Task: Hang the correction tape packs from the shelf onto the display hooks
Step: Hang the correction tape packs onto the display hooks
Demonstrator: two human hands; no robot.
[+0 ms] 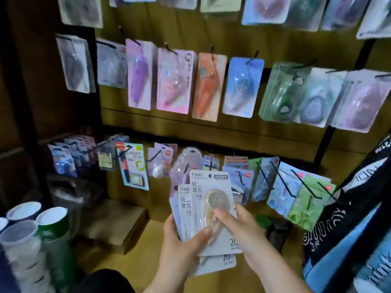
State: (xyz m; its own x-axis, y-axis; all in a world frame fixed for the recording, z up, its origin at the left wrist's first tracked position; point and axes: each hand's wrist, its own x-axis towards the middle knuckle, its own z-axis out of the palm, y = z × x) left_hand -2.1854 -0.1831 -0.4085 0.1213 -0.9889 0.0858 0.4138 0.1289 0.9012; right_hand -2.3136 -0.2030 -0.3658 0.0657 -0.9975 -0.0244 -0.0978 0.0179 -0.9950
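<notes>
Where the two hands meet low in front of the display, a fanned stack of correction tape packs (211, 210) is held upright, front card marked T-9267; left hand (182, 248) clamped on the stack from below, thumb across the front pack; right hand (243, 231) pinching the front pack's right edge, thumb on the blister; just behind, black display hooks (283, 182) jut out, loaded with blue and green packs (304, 199); lidded cups (23, 210) stand far left.

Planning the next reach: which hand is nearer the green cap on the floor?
Right. The right hand grips the fanned packs just left of the green cap, close beside it. The left hand holds the packs from the far side, farther from the cap.
</notes>
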